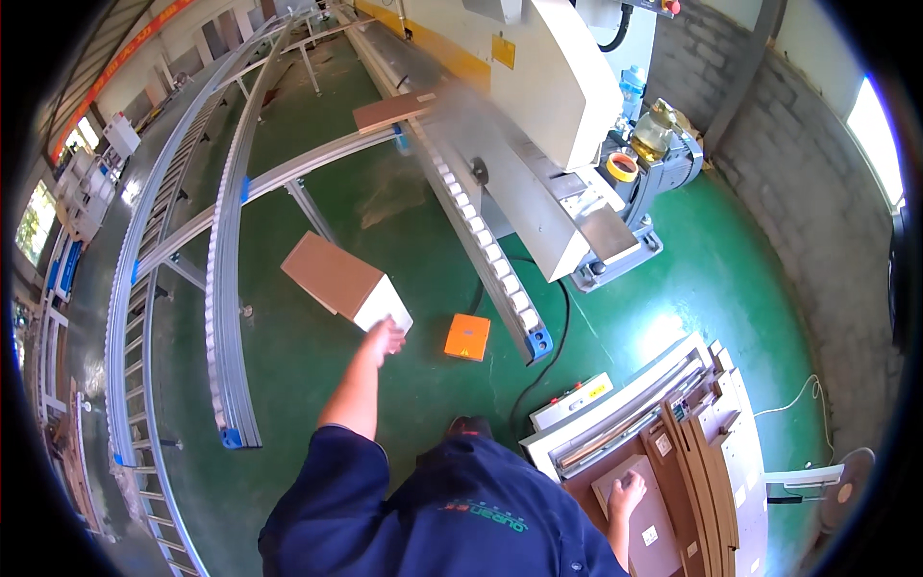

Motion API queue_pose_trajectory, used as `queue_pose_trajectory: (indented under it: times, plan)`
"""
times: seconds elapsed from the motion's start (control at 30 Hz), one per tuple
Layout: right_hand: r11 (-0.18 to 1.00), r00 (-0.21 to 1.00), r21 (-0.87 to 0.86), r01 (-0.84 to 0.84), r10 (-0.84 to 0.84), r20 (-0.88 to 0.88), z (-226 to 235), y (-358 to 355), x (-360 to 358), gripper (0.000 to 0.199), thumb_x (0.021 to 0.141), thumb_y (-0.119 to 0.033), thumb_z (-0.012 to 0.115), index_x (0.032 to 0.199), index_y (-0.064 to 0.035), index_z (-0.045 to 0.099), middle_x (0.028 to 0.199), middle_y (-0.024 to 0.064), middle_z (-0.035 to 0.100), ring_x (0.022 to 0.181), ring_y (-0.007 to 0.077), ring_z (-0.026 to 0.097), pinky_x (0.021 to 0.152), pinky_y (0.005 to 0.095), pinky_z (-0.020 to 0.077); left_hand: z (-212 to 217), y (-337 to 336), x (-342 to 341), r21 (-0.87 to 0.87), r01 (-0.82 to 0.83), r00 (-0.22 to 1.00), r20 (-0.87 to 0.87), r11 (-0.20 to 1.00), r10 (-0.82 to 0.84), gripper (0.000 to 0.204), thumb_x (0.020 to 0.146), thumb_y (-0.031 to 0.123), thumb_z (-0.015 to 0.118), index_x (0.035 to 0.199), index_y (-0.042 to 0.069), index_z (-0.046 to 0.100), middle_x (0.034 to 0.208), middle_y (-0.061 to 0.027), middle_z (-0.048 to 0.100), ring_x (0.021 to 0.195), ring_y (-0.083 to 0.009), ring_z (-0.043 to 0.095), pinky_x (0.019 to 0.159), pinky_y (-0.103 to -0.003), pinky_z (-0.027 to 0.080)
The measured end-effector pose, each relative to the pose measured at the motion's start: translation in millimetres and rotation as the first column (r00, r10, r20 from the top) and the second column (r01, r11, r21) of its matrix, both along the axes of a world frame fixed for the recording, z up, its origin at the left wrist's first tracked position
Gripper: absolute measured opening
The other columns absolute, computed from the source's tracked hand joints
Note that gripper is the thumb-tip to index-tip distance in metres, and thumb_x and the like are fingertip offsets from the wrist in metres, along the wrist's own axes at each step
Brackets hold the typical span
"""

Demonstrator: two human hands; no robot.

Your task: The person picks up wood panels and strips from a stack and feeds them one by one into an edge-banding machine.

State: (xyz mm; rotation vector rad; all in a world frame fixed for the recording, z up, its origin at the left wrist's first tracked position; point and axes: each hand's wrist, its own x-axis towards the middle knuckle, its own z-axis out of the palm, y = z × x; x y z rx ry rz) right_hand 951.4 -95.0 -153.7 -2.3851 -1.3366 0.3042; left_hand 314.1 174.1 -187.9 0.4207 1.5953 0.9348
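My left hand (386, 338) is stretched forward at the white end face of a brown-topped box-like piece (332, 272). Its fingers look loosely apart, and I cannot tell whether they touch the white face. To the right of that hand, an orange square object (467, 338) sits low near the floor. My right hand (627, 492) hangs over a pinkish-brown panel (646, 524) at the lower right, fingers slightly bent and nothing visible in them. Whether it rests on the panel is unclear. Brown boards (700, 462) with small white labels stand beside it.
A roller rail (490, 245) runs along a large white machine (548, 77), with a brown board (394, 111) across it. More roller rails (223, 288) extend on the left. A motor (673, 159) stands behind the machine. A dark cable (558, 341) crosses the green floor (433, 394).
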Motion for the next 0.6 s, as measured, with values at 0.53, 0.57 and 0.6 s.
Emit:
queue_pose_trajectory:
  times: [0.53, 0.57, 0.6]
  plan:
    - [0.96, 0.961, -0.046, 0.276, -0.277, -0.024, -16, -68, -43, 0.033, 0.068, -0.006, 0.066, 0.1, 0.0006, 0.06, 0.099, 0.0194, 0.059, 0.098, 0.0377, 0.056, 0.089, 0.0449, 0.0447, 121, 244, -123, 0.393, -0.453, 0.87, 0.393, 0.801, 0.299, 0.093, 0.09, 0.058, 0.053, 0.148, -0.003, 0.011, 0.146, -0.0268, 0.031, 0.12, -0.0382, 0.052, 0.101, -0.048, 0.045]
    - [0.948, 0.949, -0.063, 0.312, -0.315, -0.033, -14, -68, -46, 0.032, 0.068, -0.005, 0.066, 0.099, 0.0009, 0.061, 0.099, 0.0195, 0.06, 0.097, 0.0373, 0.056, 0.089, 0.0445, 0.0453, 125, 249, -124, 0.405, -0.447, 0.87, 0.403, 0.797, 0.283, 0.095, 0.09, 0.058, 0.053, 0.148, -0.003, 0.01, 0.147, -0.0275, 0.029, 0.121, -0.0383, 0.051, 0.101, -0.048, 0.045]
    - [0.934, 0.935, -0.082, 0.349, -0.353, -0.041, -8, -67, -51, 0.031, 0.068, -0.005, 0.066, 0.099, 0.0012, 0.061, 0.098, 0.0195, 0.06, 0.096, 0.0369, 0.057, 0.088, 0.0441, 0.046, 131, 254, -121, 0.408, -0.435, 0.869, 0.424, 0.803, 0.255, 0.096, 0.09, 0.059, 0.052, 0.15, -0.001, 0.005, 0.148, -0.0258, 0.028, 0.123, -0.0383, 0.049, 0.104, -0.049, 0.042]
